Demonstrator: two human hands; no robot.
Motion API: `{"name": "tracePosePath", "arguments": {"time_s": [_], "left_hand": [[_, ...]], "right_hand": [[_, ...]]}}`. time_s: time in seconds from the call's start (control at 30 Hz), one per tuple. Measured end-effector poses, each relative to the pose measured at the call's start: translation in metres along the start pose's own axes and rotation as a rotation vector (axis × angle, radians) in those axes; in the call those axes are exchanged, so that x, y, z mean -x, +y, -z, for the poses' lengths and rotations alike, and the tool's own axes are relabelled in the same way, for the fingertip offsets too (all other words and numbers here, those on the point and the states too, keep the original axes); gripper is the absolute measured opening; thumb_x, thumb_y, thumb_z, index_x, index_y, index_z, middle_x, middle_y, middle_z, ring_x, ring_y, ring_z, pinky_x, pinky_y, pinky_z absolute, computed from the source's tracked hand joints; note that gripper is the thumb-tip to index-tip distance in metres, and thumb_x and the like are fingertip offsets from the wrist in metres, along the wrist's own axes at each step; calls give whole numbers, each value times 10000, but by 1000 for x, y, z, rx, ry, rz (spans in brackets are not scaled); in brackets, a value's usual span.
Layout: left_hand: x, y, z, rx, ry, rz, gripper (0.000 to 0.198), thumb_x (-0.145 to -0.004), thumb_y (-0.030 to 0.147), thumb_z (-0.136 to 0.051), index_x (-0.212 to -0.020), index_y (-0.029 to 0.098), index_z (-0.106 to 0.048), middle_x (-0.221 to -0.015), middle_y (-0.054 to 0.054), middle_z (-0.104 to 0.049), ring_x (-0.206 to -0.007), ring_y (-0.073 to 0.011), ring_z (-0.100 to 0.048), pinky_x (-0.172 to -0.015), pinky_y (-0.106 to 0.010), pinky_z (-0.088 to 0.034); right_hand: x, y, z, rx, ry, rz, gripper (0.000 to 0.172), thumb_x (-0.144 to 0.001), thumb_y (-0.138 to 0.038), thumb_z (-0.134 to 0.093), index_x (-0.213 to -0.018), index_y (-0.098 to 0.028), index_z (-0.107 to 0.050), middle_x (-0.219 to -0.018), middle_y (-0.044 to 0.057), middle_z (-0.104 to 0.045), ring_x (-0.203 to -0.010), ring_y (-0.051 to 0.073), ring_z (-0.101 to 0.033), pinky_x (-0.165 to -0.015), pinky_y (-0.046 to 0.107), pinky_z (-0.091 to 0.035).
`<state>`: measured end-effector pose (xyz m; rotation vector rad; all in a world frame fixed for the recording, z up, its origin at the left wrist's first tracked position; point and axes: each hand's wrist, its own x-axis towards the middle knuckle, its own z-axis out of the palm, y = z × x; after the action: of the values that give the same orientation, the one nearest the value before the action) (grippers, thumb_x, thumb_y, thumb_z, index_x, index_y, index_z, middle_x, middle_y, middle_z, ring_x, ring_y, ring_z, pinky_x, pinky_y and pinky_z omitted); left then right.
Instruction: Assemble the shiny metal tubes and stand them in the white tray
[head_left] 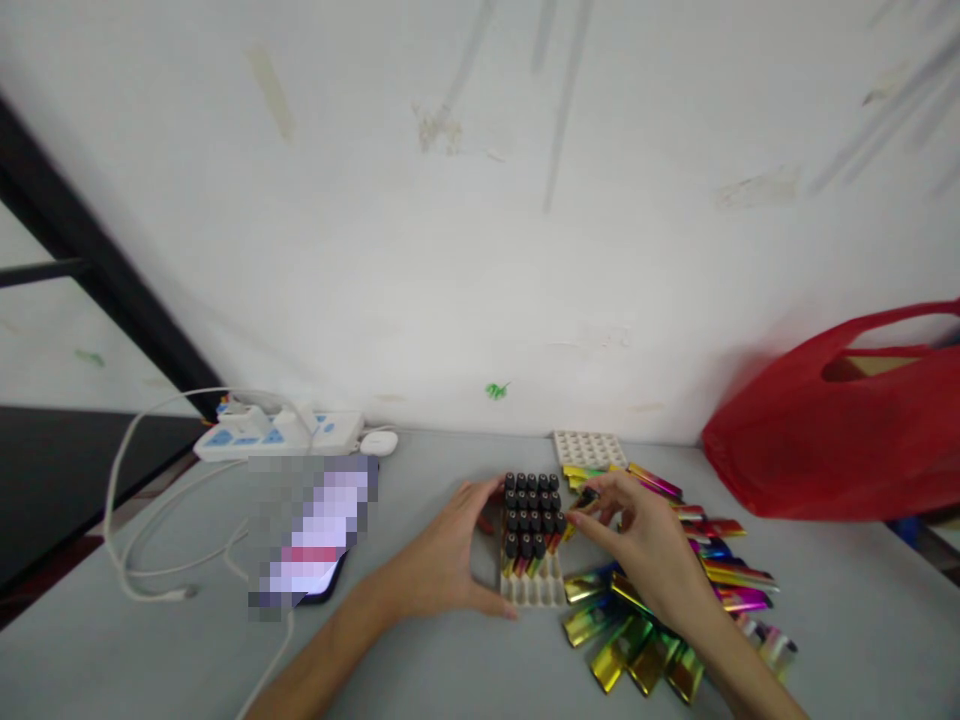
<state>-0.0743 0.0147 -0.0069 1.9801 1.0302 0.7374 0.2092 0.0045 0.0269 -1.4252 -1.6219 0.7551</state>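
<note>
A pale tray [532, 592] with moulded slots stands on the grey table, several shiny multicoloured tubes with black ends [532, 522] upright in its rear rows. Its front slots show bare. My left hand [442, 560] spans the tray's left side, fingers at the back corner and thumb at the front edge. Just right of the tray, my right hand [645, 535] pinches a tube with a black end [589, 497]; most of that tube is hidden by the fingers. Around and under this hand lie loose metallic tubes [622, 645] in gold, green, pink and red.
Another pale slotted tray [589, 447] sits against the wall. A red bag [840, 430] stands at the right. On the left are a phone [322, 540] with a blurred screen, a white power strip [337, 432], a small white case [379, 442] and looping white cables [112, 500].
</note>
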Motion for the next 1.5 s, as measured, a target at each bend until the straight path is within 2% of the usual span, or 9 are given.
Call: {"name": "tracePosePath", "arguments": {"time_s": [0.17, 0.37, 0.47, 0.53, 0.7, 1.0, 1.1, 1.23, 1.5], "left_hand": [[0, -2, -1, 7, -3, 8, 1391, -525, 523, -1111, -1685, 260, -390, -1544, -182, -562, -1287, -416, -620, -1159, -572, -513], [0, -2, -1, 6, -5, 16, 1388, -541, 537, -1101, -1692, 254, -379, -1549, -183, -554, -1282, -408, -620, -1153, -562, -519], [0, -3, -1, 5, 1, 14, 1392, -540, 547, -1103, -1692, 245, -383, -1567, -188, -544, -1298, -411, -614, -1156, -555, -517], [0, -4, -1, 6, 5, 7, 1403, -534, 555, -1103, -1697, 249, -378, -1563, -188, -549, -1285, -409, -619, -1144, -553, -524], [0, -4, -1, 3, 0, 14, 1407, -527, 559, -1103, -1695, 259, -377, -1549, -185, -552, -1272, -412, -622, -1125, -548, -532], [-1, -1, 0, 9, -30, 12, 1397, -553, 524, -1105, -1685, 238, -339, -1545, -192, -525, -1284, -396, -605, -1132, -548, -529], [-1, -3, 0, -3, -32, 13, 1407, -542, 531, -1107, -1684, 237, -340, -1548, -191, -519, -1294, -398, -599, -1143, -546, -523], [0, -5, -1, -4, -25, 19, 1407, -539, 541, -1105, -1686, 245, -346, -1548, -187, -524, -1256, -394, -621, -1124, -544, -537], [0, -4, -2, 0, -5, 18, 1411, -529, 561, -1104, -1691, 248, -367, -1541, -186, -550, -1251, -403, -637, -1111, -541, -546]], "right_hand": [[-1, -6, 4, -130, -25, -37, 441, -952, -595, -754, -751, -216, -655, -741, 12, -647, -718, 217, -583, -676, 338, -443], [1, -5, -2, -557, -3, -212, 448, -960, -654, -753, -1000, -208, -744, -1025, 66, -716, -958, 246, -657, -848, 356, -560], [2, -7, -6, -843, -4, -353, 470, -841, -618, -896, -1016, -202, -761, -915, 35, -662, -773, 179, -600, -645, 274, -521], [4, -13, -6, -930, -46, -416, 476, -814, -589, -933, -1003, -190, -756, -807, -11, -562, -613, 105, -451, -499, 212, -366], [9, -27, -2, -904, -84, -490, 488, -784, -570, -972, -910, -208, -670, -697, -98, -317, -528, 46, -144, -462, 198, -95], [8, -23, -4, -874, -124, -403, 590, -867, -755, -813, -1077, -216, -695, -703, -72, -425, -533, 75, -237, -455, 216, -142], [8, -17, -2, -990, -220, -484, 563, -877, -746, -809, -928, -203, -670, -639, -113, -255, -531, 80, -122, -442, 209, -106], [7, -10, -3, -1119, -343, -507, 685, -979, -726, -678, -611, -233, -378, -568, -120, -179, -495, 72, -59, -412, 218, -88], [12, -11, -12, -1096, -324, -496, 667, -945, -664, -675, -574, -272, -283, -508, -133, -149, -453, 63, -38, -394, 226, -86]]}}
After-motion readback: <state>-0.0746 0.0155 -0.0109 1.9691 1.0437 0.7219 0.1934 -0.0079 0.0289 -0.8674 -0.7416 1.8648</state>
